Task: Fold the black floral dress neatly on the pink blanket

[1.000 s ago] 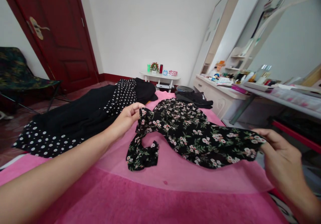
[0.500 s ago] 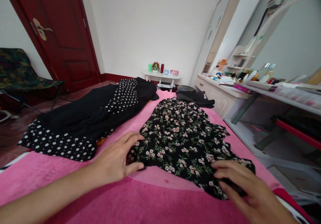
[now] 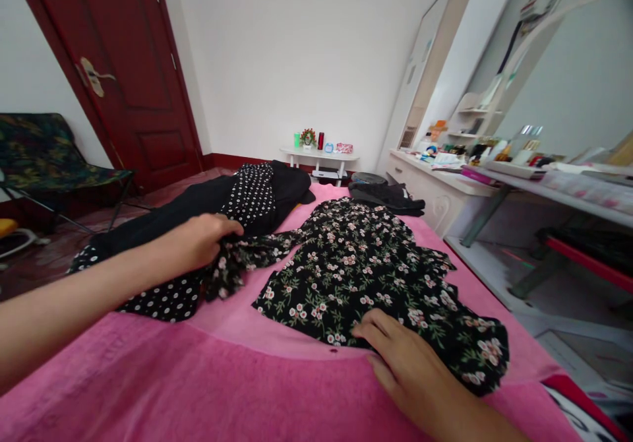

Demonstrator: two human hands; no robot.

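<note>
Near the middle of the frame, a black floral garment (image 3: 346,264) lies with its body spread fairly flat on a pink cover (image 3: 222,376). The left hand (image 3: 204,239), left of center, pinches one floral sleeve (image 3: 262,249) by its end and holds it stretched out toward the black polka-dotted clothing (image 3: 251,194). The right hand (image 3: 403,356), lower right of center, rests loosely on the garment's near edge, thumb apart from the fingers. The body looks mostly smoothed; the held sleeve is bunched and not yet laid flat, the right-side edge looks rumpled, and no fold across the body shows.
</note>
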